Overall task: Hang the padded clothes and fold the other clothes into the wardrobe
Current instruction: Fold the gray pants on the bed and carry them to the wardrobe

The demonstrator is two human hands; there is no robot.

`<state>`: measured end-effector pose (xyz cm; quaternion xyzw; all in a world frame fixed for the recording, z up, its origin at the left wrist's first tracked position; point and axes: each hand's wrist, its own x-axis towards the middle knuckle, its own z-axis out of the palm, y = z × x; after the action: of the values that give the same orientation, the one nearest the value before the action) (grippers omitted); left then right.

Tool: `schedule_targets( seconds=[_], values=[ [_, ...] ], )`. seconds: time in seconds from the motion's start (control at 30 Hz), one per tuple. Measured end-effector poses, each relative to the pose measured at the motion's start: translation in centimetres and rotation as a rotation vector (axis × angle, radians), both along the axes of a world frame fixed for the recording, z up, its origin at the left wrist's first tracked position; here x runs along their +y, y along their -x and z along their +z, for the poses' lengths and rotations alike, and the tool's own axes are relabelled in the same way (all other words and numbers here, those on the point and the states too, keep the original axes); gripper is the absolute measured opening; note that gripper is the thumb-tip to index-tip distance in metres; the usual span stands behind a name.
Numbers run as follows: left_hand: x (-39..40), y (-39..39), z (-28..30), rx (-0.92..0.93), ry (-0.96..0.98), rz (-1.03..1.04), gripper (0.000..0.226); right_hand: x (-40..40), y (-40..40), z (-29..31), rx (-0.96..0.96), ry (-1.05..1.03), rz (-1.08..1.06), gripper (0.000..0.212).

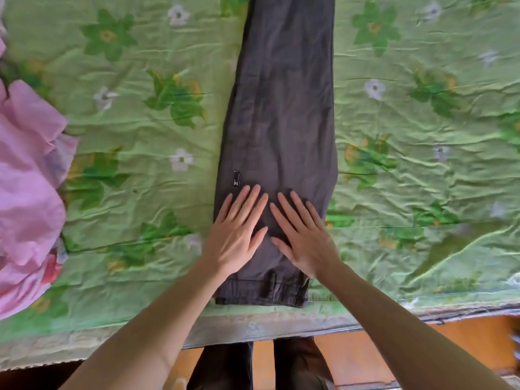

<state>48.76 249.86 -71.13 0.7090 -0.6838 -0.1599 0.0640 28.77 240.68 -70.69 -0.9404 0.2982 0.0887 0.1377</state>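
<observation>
A pair of dark grey trousers lies lengthwise down the middle of the green flowered bedspread, waistband at the near edge and legs running away out of view, seemingly already doubled leg over leg. The left hand and right hand rest flat side by side just beyond the waistband, fingers spread and gripping nothing, probably pressing out creases so the next fold lies clean. A pink garment is heaped at the left edge.

head cam | looks steeply down | close over bed edge
</observation>
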Motion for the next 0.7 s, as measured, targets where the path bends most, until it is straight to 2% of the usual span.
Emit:
schedule_targets(
  seconds=[0.17,0.3,0.4,0.57,0.7],
  values=[
    [1.2,-0.9,-3.6,-0.017,0.072,-0.105,0.067,-0.1,1.2,-3.7,-0.041,0.013,0.043,0.07],
    [1.0,-0.8,-3.8,-0.016,0.071,-0.118,0.066,-0.2,1.2,-3.9,-0.066,0.012,0.052,0.068],
    [1.8,-1.6,-3.3,0.001,0.068,-0.246,0.065,-0.9,2.6,-3.2,-0.088,-0.012,0.198,0.063],
    [2.6,-6.6,-2.9,-0.091,0.017,-0.587,0.079,-3.4,6.6,-1.9,0.043,0.017,0.597,0.092],
    [3.2,-9.3,-2.9,-0.11,0.02,-0.77,0.088,-3.4,7.3,-2.1,0.042,0.095,0.66,0.106]
  ],
)
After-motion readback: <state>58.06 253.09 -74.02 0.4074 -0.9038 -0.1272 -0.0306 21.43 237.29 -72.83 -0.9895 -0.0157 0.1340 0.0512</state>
